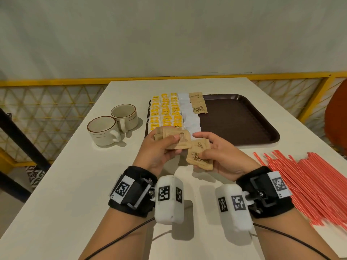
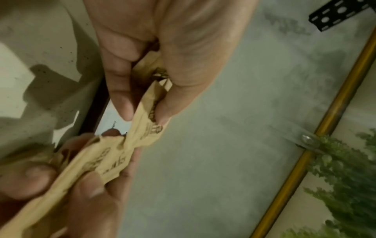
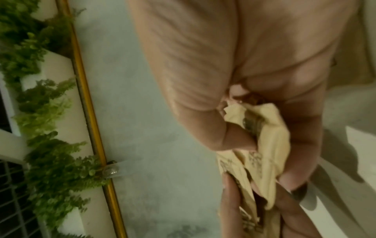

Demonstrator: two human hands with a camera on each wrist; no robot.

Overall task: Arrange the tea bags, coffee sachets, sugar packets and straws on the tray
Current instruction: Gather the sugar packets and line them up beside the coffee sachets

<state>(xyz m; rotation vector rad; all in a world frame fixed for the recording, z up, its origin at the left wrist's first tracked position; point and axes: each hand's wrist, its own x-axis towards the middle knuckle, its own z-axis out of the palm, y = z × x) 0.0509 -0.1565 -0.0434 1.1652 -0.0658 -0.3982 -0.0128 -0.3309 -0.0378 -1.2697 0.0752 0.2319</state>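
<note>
both hands pinch brown sugar packets point(image 1: 199, 156); the unfinished brown row point(image 1: 198, 105) on the tray point(image 1: 244, 117) lies straight ahead, right hand point(image 1: 219, 156) nearer than left hand point(image 1: 159, 151)

Both hands held over the desk point(image 1: 75, 184), just in front of the brown tray point(image 1: 244, 117). Left hand point(image 1: 159, 149) grips a bunch of brown sugar packets point(image 1: 176, 138); right hand point(image 1: 221, 156) pinches more brown packets point(image 1: 199, 156). On the tray's left part: yellow tea bags point(image 1: 165, 111), white sachets point(image 1: 189, 113), a brown packet row point(image 1: 198, 105). Two cups point(image 1: 112, 124) left of the tray; red straws point(image 1: 309, 181) in front of it, to the right.
</note>
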